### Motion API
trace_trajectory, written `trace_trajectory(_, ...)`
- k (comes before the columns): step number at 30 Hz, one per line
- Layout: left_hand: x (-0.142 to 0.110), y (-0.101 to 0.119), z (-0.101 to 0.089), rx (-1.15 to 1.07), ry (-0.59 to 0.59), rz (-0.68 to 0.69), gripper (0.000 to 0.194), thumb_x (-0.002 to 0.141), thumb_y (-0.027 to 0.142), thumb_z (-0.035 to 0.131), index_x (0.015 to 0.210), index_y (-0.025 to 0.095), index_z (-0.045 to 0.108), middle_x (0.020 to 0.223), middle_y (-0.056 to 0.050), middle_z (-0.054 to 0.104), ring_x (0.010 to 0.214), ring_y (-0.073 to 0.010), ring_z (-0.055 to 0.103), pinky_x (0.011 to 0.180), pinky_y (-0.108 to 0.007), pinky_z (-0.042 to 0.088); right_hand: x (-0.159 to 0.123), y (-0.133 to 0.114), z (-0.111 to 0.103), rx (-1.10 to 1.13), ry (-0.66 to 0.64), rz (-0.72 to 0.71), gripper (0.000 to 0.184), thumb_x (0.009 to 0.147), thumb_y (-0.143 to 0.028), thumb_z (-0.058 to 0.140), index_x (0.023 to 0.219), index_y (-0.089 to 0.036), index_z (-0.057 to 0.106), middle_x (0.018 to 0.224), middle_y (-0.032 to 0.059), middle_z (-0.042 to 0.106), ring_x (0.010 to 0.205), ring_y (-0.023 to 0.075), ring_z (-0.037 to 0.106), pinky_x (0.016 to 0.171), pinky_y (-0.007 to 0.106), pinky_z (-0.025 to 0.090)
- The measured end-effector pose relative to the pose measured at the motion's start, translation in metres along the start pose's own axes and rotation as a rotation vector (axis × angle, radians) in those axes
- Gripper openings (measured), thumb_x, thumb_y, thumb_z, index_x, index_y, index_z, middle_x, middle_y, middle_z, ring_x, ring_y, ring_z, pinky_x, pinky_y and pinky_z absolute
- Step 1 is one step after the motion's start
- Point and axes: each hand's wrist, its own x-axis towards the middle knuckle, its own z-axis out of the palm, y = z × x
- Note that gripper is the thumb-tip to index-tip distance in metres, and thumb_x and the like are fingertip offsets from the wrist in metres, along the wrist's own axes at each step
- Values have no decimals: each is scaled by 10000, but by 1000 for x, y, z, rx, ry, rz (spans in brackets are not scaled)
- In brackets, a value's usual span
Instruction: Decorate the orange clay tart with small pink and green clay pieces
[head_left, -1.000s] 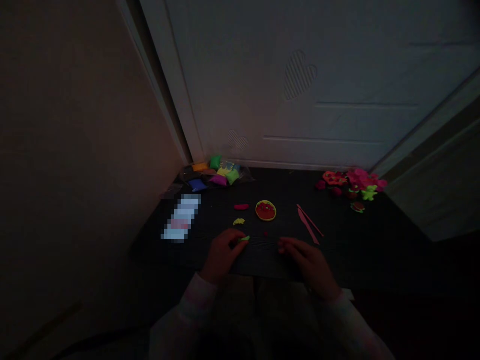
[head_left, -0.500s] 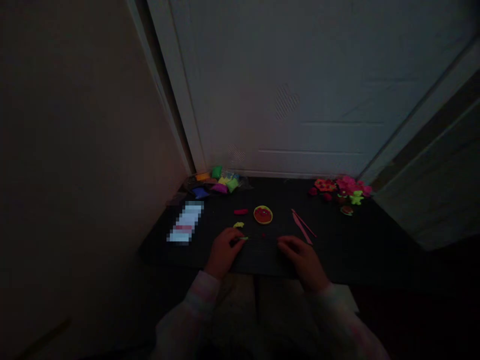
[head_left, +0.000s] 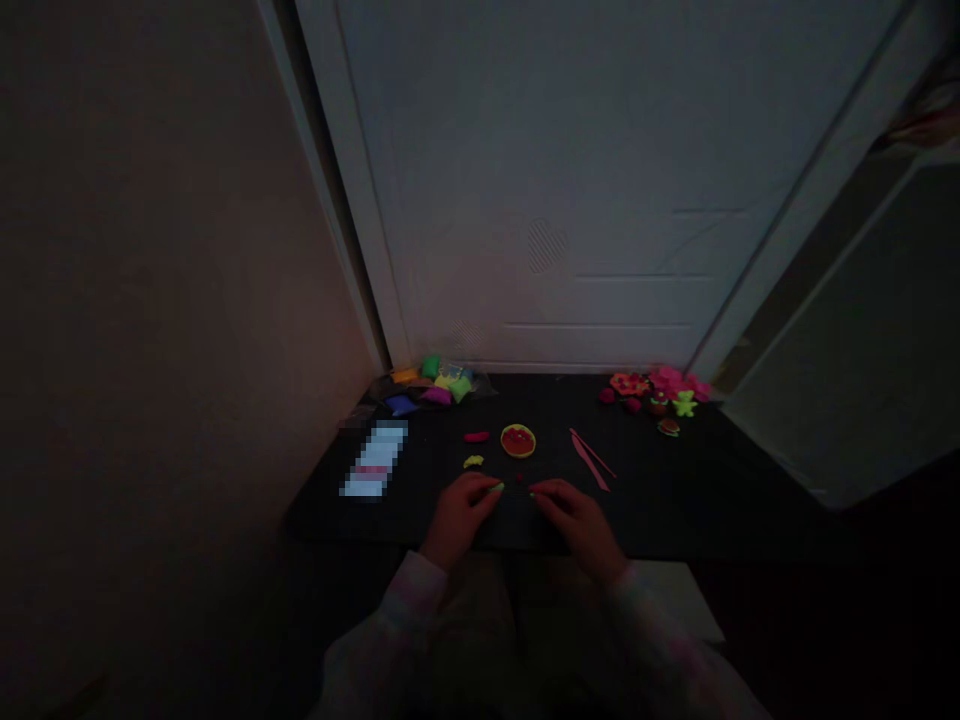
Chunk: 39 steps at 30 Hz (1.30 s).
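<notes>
My left hand (head_left: 459,508) is closed in a pinch on a small light-green piece of clay (head_left: 497,487) over the front of the dark table. Opposite it, my right hand (head_left: 574,515) pinches another tiny greenish piece of clay (head_left: 532,494) at its fingertips. A gap separates the two hands, and a tiny red bit (head_left: 519,477) lies just beyond it. Farther back sits a small round yellow-rimmed piece with a red-orange filling (head_left: 517,443). To its left are a red clay roll (head_left: 476,437) and a crumpled yellow piece (head_left: 473,461).
Pink modelling tools (head_left: 589,462) lie right of the round piece. Colored clay packets (head_left: 437,396) are heaped at the back left, above a blurred bright rectangle (head_left: 377,460). Pink flowers (head_left: 670,381), a yellow-green bear (head_left: 685,403) and a tiny burger (head_left: 669,427) stand back right.
My right hand has moved left, closer to my left hand, and a greenish bit now shows at its fingertips. The camera view has tilted and shifted slightly.
</notes>
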Motion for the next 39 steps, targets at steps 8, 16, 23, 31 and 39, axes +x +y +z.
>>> trace_trajectory(8,-21,22,6,-99,-100,-77,149,727,255,562,785,175,673,840,-38,649,800,-158,599,728,-265,471,-17,-22,18,23,62,-3,205,737,-378,540,814,-190,570,768,20,612,744,153,560,682,279,444)
trace_trajectory(16,-23,22,5,-66,-82,-138,95,685,245,595,683,169,652,744,-16,656,698,-142,604,647,-237,473,-24,-36,19,17,83,-10,90,689,-282,585,723,-201,567,692,-7,575,688,136,525,658,262,415)
trace_trajectory(23,-20,7,-9,85,55,-147,157,734,279,526,722,151,617,703,-24,639,670,-151,596,616,-256,470,-30,-33,-11,119,168,66,234,763,-382,515,921,-219,575,796,11,597,723,131,550,638,253,426)
trace_trajectory(31,7,-22,-22,289,50,82,97,714,185,548,779,197,619,843,-34,619,823,-170,568,792,-322,446,-6,-15,-22,42,86,134,248,675,-427,587,701,-183,626,593,-10,583,608,132,533,600,265,412)
trace_trajectory(39,15,-42,-20,392,26,177,129,729,152,521,784,195,629,900,-59,600,902,-190,542,836,-367,440,6,-1,-27,-43,147,165,233,656,-419,590,685,-192,633,663,0,623,658,150,554,625,280,419)
